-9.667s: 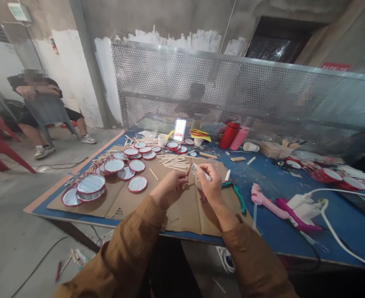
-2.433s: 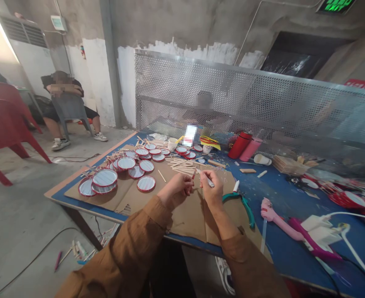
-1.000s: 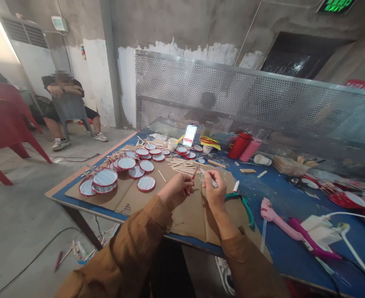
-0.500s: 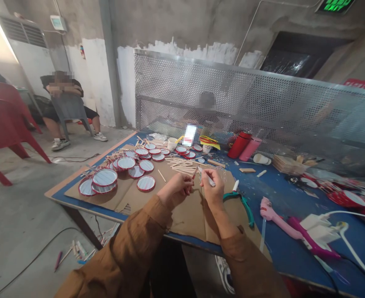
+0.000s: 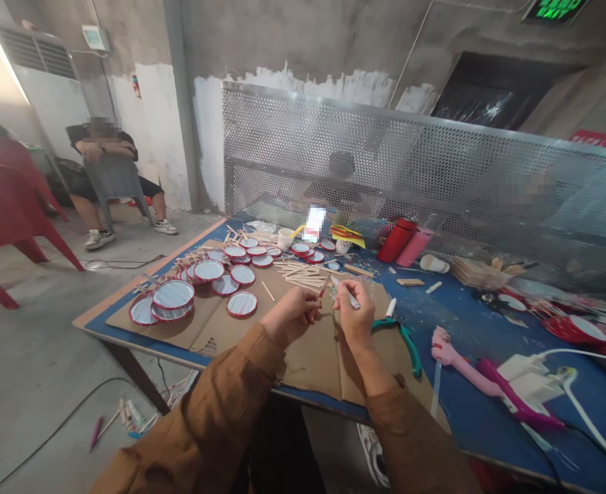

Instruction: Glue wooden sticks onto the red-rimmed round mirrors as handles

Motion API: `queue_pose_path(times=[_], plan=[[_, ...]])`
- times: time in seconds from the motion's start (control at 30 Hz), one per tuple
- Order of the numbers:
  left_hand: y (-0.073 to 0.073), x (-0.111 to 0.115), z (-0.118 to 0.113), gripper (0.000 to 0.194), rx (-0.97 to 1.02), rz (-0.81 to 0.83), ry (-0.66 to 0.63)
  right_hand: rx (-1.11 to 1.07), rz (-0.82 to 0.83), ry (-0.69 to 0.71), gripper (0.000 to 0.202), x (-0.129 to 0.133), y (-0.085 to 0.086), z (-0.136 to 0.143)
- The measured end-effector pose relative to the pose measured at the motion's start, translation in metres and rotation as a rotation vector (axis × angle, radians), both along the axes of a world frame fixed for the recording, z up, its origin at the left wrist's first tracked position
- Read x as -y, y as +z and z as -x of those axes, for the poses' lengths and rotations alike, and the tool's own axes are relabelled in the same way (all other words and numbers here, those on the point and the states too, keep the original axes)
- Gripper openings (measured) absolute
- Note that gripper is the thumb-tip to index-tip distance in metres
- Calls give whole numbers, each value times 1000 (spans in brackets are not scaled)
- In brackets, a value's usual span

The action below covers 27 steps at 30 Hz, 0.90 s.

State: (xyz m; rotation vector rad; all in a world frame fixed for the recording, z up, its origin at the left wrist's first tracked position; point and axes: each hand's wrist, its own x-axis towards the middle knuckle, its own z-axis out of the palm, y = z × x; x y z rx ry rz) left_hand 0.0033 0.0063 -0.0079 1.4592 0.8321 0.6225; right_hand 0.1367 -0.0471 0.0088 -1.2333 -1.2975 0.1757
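Observation:
Above the cardboard sheet (image 5: 307,360), my left hand (image 5: 297,312) is closed, pinching a thin wooden stick (image 5: 324,286) that looks red along the part that shows. Just to its right, my right hand (image 5: 357,312) is closed around a white marker pen (image 5: 353,300), whose front end points toward the stick. A small gap separates pen and stick. Loose wooden sticks (image 5: 303,276) lie behind my hands. To the left are several round discs with red rims, one of them a single disc (image 5: 241,304) on the cardboard.
Right of my hands lie teal-handled pliers (image 5: 410,351), a pink glue gun (image 5: 460,362) and white plugs with cables (image 5: 526,377). A red bottle (image 5: 397,240) and a phone (image 5: 313,224) stand by the perforated metal screen (image 5: 282,151). One person sits at far left; another is behind the screen.
My right hand and the marker pen have shifted very slightly right. My left hand keeps the stick in about the same place.

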Motion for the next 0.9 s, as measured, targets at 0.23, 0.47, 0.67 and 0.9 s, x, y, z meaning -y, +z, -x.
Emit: queue_pose_path(times=[0.23,0.47,0.67,0.9], plan=[[-3,-3,-1,12,-4,1,-5,11,3,22,26,0,0,0],[-1,-2,0,13,1,3,-7,-17,3,-2,25,0,0,0],[-1,-1,-1,13,-10,10,0,34,1,-25,24,2,2,1],[-6,-4,-2,12,1,12,1,44,8,-11,24,0,1,0]])
